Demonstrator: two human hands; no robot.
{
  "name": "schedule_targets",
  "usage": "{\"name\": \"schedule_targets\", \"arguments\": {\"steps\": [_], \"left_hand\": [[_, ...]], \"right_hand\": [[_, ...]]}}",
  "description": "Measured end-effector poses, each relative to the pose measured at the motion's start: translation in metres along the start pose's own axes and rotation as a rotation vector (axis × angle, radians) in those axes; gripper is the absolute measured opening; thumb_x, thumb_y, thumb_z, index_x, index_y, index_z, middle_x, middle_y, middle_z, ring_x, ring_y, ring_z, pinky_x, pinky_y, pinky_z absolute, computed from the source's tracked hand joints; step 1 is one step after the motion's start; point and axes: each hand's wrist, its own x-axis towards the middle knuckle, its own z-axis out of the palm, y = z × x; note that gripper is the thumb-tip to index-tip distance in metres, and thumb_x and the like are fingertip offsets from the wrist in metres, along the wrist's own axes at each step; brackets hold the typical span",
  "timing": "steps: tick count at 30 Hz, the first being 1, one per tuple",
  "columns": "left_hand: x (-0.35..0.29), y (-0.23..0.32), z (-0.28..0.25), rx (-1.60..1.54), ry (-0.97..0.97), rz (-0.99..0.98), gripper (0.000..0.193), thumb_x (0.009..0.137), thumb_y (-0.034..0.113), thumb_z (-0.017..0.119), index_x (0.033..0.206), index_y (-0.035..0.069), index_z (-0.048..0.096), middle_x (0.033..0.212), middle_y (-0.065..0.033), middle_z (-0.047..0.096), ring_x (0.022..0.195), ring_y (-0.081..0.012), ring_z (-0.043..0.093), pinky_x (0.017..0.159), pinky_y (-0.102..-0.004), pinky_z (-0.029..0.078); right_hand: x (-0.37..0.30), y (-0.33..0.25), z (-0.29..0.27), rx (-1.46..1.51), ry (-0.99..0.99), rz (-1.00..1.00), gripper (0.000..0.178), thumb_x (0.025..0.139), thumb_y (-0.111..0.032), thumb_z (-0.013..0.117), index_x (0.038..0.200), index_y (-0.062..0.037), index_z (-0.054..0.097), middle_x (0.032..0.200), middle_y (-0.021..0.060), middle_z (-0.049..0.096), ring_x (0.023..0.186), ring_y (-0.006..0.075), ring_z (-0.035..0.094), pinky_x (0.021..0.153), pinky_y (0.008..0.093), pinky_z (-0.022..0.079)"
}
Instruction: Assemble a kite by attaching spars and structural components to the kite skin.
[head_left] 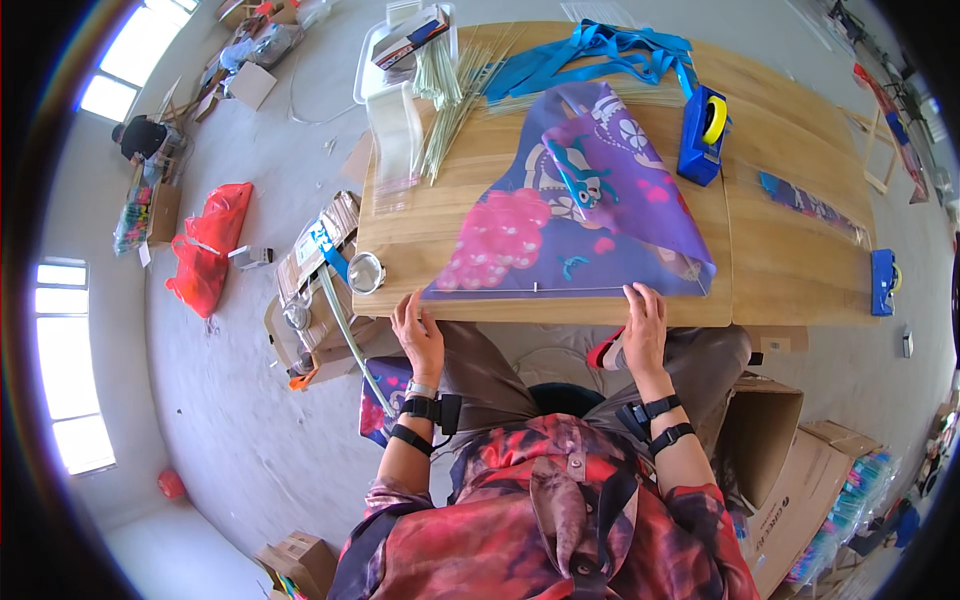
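A purple and blue printed sheet (620,248), kite-like in shape, lies on the table with its upper part folded over. Along its near edge runs a thin pale rod (580,290) with a small white clip (535,287) about midway. My left hand (418,338) is at the sheet's left corner, fingers closed on it at the table edge. Toward the right end of that same edge, my right hand (645,325) has its fingertips closed on the rod and sheet edge. Exactly how the fingertips grip is too small to see.
On the wooden table (780,270) are blue straps (600,55), a blue tape dispenser (703,135), thin sticks (440,130), a white tray (362,60), a metal cup (366,272), a printed strip (812,205) and another dispenser (882,283). An open carton (765,430) stands right of my legs.
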Motion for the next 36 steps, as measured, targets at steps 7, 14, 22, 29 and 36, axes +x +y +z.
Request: {"name": "schedule_targets", "arguments": {"steps": [7,14,22,29,36], "left_hand": [[-0.0028,0.0023,0.0011,0.018,-0.060,0.000,0.042,0.094,0.000,0.057,0.135,0.006,0.061,0.129,-0.0167,0.061,0.123,-0.0370,0.054,0.108,-0.0472,0.040],[-0.0047,0.0023,0.0017,0.112,-0.109,0.051,0.046,0.096,0.002,0.056,0.141,0.008,0.057,0.137,-0.0156,0.057,0.129,-0.0357,0.051,0.110,-0.0469,0.037],[-0.0034,0.0034,0.0010,0.146,-0.156,0.052,0.051,0.093,0.001,0.059,0.143,0.010,0.055,0.138,-0.0131,0.054,0.131,-0.0353,0.048,0.111,-0.0476,0.036],[-0.0036,0.0068,0.0002,0.128,-0.147,0.044,0.052,0.091,0.000,0.059,0.142,0.011,0.057,0.138,-0.0132,0.053,0.131,-0.0357,0.048,0.111,-0.0478,0.036],[-0.0034,0.0056,-0.0001,0.140,-0.150,0.040,0.052,0.090,-0.001,0.060,0.141,0.011,0.057,0.139,-0.0132,0.053,0.131,-0.0358,0.048,0.111,-0.0481,0.036]], "right_hand": [[0.0011,0.0002,0.0007,-0.013,0.005,-0.024,0.045,0.092,0.005,0.058,0.136,-0.0023,0.059,0.136,0.0121,0.056,0.128,0.0329,0.051,0.109,0.0439,0.044],[0.0001,0.0006,0.0009,0.044,0.044,0.014,0.043,0.097,0.003,0.054,0.140,0.0014,0.053,0.140,0.0164,0.053,0.130,0.0364,0.051,0.111,0.0461,0.042],[0.0001,0.0006,0.0004,0.034,0.024,0.024,0.039,0.097,0.002,0.055,0.137,0.0020,0.054,0.141,0.0167,0.053,0.131,0.0371,0.050,0.112,0.0465,0.042],[-0.0003,-0.0001,0.0003,0.003,0.011,0.017,0.039,0.096,0.003,0.056,0.135,0.0005,0.057,0.142,0.0164,0.052,0.130,0.0376,0.049,0.112,0.0473,0.042],[0.0001,0.0007,0.0017,-0.003,0.006,0.014,0.040,0.096,0.003,0.056,0.135,-0.0007,0.057,0.142,0.0164,0.051,0.130,0.0382,0.049,0.111,0.0480,0.042]]}}
